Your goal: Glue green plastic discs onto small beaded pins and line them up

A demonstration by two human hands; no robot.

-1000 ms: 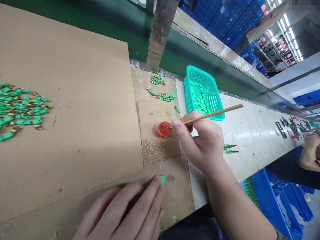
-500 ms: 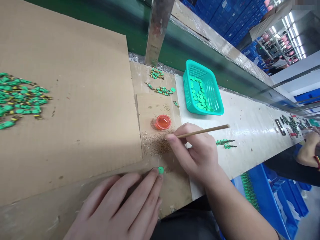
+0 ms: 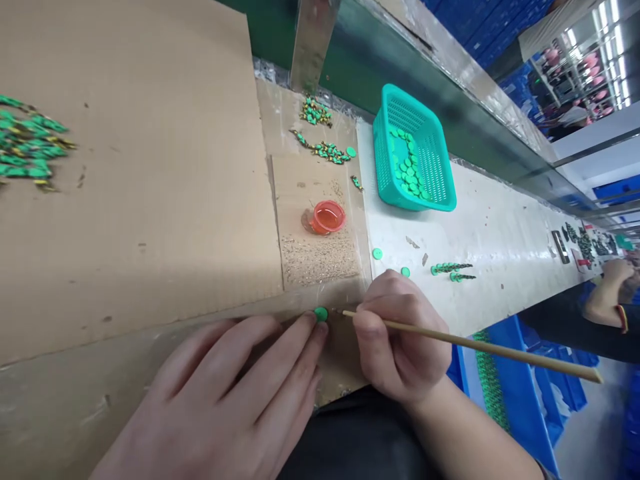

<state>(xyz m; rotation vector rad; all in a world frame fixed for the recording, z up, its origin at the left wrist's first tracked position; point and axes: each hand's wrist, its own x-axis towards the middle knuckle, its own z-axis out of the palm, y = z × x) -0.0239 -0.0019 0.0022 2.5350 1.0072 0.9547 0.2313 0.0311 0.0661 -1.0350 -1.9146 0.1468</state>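
A bare stretch of the cardboard sheet (image 3: pixel 150 167) is left open between the pile of green pieces (image 3: pixel 30 143) at far left and the orange cup (image 3: pixel 327 217), with the metal post (image 3: pixel 309 47) at the far edge. The near strip is taken up by the left hand (image 3: pixel 225 400), laid flat with a fingertip at the green disc (image 3: pixel 321 313), and by the right hand (image 3: pixel 400 340) beside it, from which the stick (image 3: pixel 475 345) is slanted out rightward off the near edge. On the white bench (image 3: pixel 500 227), a clear lane is found between the teal basket (image 3: pixel 415 157) and the loose discs (image 3: pixel 377 253), and its far right end is occupied by a co-worker's hand (image 3: pixel 607 280).
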